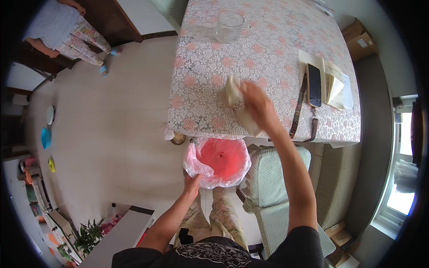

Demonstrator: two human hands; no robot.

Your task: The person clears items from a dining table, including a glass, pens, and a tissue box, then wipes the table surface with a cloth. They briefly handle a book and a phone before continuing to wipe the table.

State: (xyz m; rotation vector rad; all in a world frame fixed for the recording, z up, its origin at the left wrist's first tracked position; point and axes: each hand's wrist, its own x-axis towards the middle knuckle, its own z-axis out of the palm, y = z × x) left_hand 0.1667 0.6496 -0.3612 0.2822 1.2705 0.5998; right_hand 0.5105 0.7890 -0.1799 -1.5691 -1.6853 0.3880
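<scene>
A waste bin lined with a pink plastic bag (pixel 223 159) is held just below the table's near edge. My left hand (pixel 192 185) grips its rim and the bag at the lower left. Over the table, my right hand (pixel 258 102) grasps a pale cloth (pixel 233 90), blurred by motion, part of which hangs below the fingers. Under them spreads a lace-patterned tablecloth (pixel 201 107) with pink roses. A few small dark specks show inside the bin bag.
A clear glass mug (pixel 230 28) stands farther back on the table. To the right lie a smartphone (pixel 314 85) with a strap and an open notebook (pixel 333 78). A padded chair (pixel 278 174) is beside the bin. Another person (pixel 72 31) stands upper left.
</scene>
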